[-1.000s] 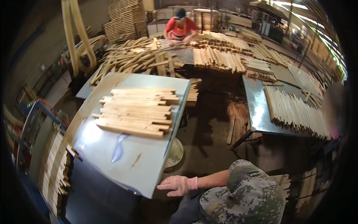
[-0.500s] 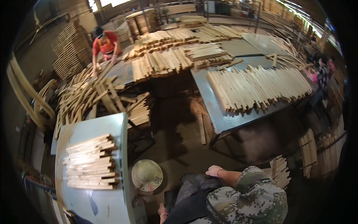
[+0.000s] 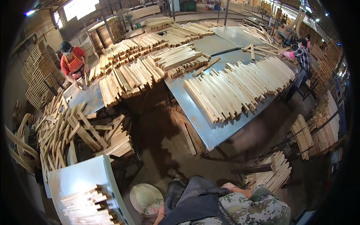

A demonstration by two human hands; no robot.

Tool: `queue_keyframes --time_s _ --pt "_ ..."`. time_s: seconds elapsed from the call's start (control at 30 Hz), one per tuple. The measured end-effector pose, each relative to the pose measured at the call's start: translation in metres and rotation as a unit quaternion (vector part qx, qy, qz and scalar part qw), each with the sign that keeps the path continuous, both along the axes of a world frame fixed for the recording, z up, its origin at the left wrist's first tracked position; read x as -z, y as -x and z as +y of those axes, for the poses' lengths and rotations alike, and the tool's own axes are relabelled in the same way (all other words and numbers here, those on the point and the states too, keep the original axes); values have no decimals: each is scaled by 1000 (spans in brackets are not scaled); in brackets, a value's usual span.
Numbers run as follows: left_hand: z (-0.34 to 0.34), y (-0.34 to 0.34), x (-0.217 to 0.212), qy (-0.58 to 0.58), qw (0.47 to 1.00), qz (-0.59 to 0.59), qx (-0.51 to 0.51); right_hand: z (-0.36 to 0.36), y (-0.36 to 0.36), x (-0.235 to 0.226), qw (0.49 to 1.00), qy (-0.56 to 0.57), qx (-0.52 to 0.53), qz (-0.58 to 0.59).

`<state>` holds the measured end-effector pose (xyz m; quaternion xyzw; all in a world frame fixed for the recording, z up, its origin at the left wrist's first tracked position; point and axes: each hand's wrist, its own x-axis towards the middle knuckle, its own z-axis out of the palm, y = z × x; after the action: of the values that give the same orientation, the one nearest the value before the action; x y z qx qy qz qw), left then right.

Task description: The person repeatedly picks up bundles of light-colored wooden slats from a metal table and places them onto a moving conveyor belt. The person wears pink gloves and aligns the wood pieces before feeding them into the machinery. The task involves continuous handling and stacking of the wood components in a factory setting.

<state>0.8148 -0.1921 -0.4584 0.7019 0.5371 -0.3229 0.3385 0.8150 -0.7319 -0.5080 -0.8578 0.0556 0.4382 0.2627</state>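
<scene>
Straw hat (image 3: pixel 146 198) on the floor just left of the hands, their grip impossible to tell.

**A woodworking shop piled with cut slats**

This is a timber workshop. Long grey metal-topped benches (image 3: pixel 210 129) carry heaps of pale, short-cut wooden slats (image 3: pixel 240 88). More slats lie in a loose jumbled pile (image 3: pixel 71 131) on the dirt floor (image 3: pixel 161 138), and neat stacks (image 3: pixel 37 75) stand along the walls. A worker in a red shirt and orange apron (image 3: pixel 72 63) sorts pieces at a far bench.
</scene>
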Motion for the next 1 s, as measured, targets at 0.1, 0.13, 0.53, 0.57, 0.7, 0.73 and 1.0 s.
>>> queue_keyframes --time_s 0.1,0.13,0.53,0.57,0.7,0.73,1.0 --pt "14 -46 3 20 1000 -1 -7 21 -52 -35 988 60 -136 -37" --pt "22 -64 5 29 1000 -6 -8 24 -75 -41 971 113 -210 -12" --pt "84 -383 13 188 954 -212 -95 139 -329 -144 948 -8 279 -152" --pt "88 -401 25 174 959 -214 -67 145 -342 -145 958 -13 255 -131" --pt "105 -454 57 182 968 -174 -15 172 -409 -135 964 -63 258 3" --pt "108 -460 61 171 967 -184 34 175 -418 -144 949 -75 302 42" --pt "164 -450 38 66 889 -71 447 160 -585 -94 956 -89 281 4"
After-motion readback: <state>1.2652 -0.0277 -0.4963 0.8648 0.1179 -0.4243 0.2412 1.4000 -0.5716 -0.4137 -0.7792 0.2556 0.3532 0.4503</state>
